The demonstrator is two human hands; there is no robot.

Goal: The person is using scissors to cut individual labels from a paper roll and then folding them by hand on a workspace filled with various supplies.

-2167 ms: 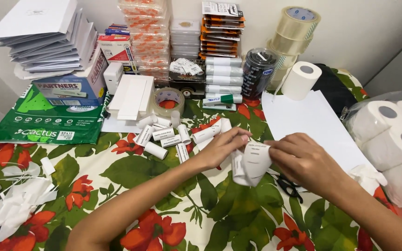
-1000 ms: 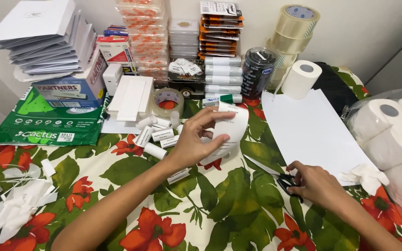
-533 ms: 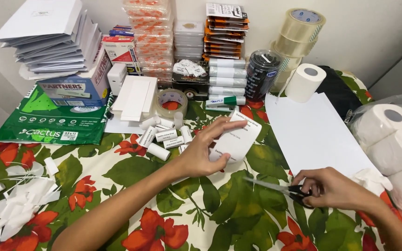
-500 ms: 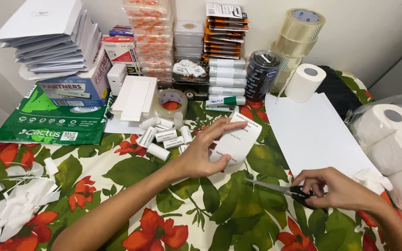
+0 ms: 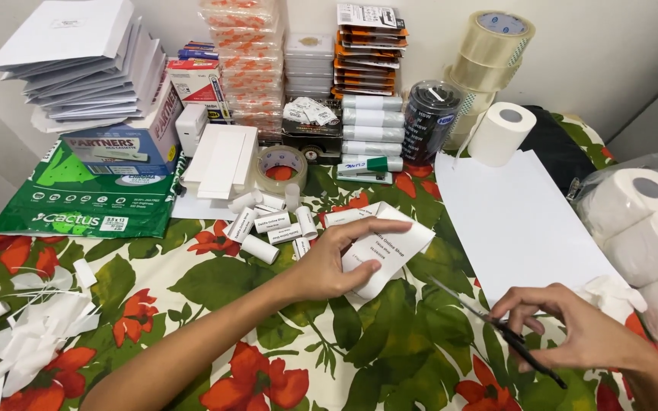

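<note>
My left hand (image 5: 334,262) grips a white printed paper slip (image 5: 388,250) just above the flowered tablecloth (image 5: 215,297), thumb and fingers wrapped around its curled left edge. My right hand (image 5: 582,331), low at the right, holds black-handled scissors (image 5: 496,329) whose thin blades point up and left toward the slip, a short gap away. Several small rolled white labels (image 5: 272,225) lie just left of the slip.
A large white sheet (image 5: 519,221) lies at right beside toilet paper rolls (image 5: 649,228). At the back stand tape rolls (image 5: 489,49), stacked packets (image 5: 249,57), envelopes (image 5: 85,61) and a blue box (image 5: 119,144). A green packet (image 5: 85,202) and white paper scraps (image 5: 32,335) lie at left.
My right hand left the slip, reached down right and picked up the scissors, now lifted with blades toward the slip. My left hand kept hold of the slip, shifting it slightly.
</note>
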